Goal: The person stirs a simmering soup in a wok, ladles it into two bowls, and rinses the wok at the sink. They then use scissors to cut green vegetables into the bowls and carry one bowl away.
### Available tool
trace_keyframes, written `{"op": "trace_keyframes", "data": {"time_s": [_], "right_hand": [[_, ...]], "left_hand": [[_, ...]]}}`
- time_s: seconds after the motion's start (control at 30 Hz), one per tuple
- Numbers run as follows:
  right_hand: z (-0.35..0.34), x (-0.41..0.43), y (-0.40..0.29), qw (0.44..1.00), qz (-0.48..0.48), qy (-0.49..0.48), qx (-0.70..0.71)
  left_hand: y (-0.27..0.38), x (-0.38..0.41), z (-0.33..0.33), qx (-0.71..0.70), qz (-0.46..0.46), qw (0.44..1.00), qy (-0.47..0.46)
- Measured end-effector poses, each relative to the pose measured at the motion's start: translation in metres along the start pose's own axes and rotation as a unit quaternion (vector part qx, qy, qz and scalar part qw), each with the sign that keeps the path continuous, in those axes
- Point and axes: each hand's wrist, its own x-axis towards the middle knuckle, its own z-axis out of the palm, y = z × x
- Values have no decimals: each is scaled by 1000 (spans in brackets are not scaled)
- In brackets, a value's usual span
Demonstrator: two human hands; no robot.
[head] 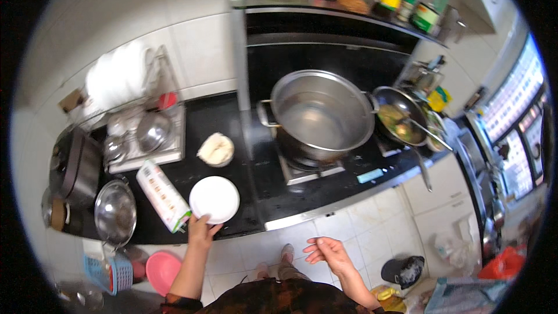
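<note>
My left hand (203, 230) grips the near edge of a round white plate or shallow bowl (214, 199) at the front of the black counter. A long printed carton (163, 196) lies slanted just left of it. Behind the white dish stands a small bowl heaped with a pale food (216, 149). My right hand (326, 253) hangs over the floor in front of the stove, fingers apart and nothing in it. On the stove, a large two-handled steel pot (322, 111) holds clear liquid. To its right, a pan (401, 115) contains food and a ladle.
A dish rack (146, 139) with white plates and steel bowls stands at the back left. Near it are a steel basin (116, 212) and a dark appliance (78, 168). Bottles and jars line the shelf (331, 5) above. A pink basin (164, 272) and a dark bin (402, 271) sit below counter height.
</note>
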Motion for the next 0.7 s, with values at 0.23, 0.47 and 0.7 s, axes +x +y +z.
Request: {"op": "trace_keyframes", "data": {"time_s": [0.23, 0.47, 0.7], "right_hand": [[-53, -59, -5, 996, -42, 79, 3], [-198, -163, -46, 952, -132, 268, -63], [-343, -153, -155, 835, -239, 393, -304]], "left_hand": [[-3, 10, -21, 55, -40, 998, 17], [-20, -57, 12, 143, 171, 944, 245], [-104, -130, 148, 161, -25, 983, -81]]}}
